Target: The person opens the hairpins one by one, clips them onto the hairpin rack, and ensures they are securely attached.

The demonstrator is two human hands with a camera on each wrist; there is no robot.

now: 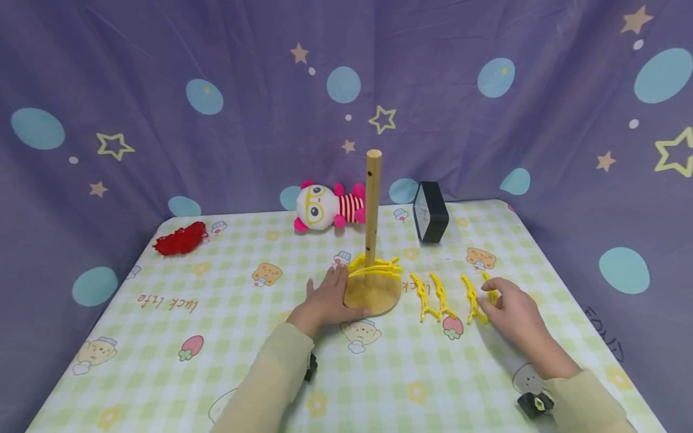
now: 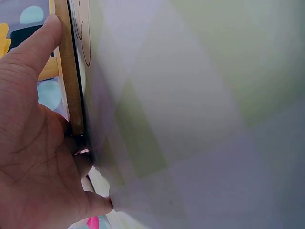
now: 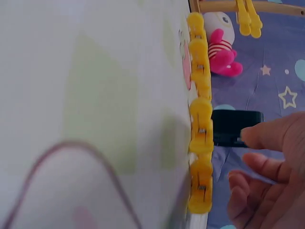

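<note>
A wooden stand, with an upright pole [image 1: 372,207] on a round base [image 1: 373,294], stands mid-table. Several long yellow pieces [image 1: 373,269] lie around the pole's foot. My left hand [image 1: 325,304] rests against the left of the base, fingers straight and thumb along its near edge; in the left wrist view the thumb [image 2: 40,45] touches the rim, and some fingertips are hidden. To the right, yellow spring clips [image 1: 428,297] lie on the cloth. Over another pair of clips [image 1: 470,299] hovers my right hand [image 1: 514,316], fingers loosely bent, a gap showing in the right wrist view.
At the back lies a panda plush [image 1: 325,207] in a striped top, behind the pole. A black box-shaped object [image 1: 431,213] with a pale face stands to its right. Red stringy material [image 1: 181,239] sits at the far left. A purple curtain [image 1: 243,156] hangs behind the checked tablecloth [image 1: 162,337].
</note>
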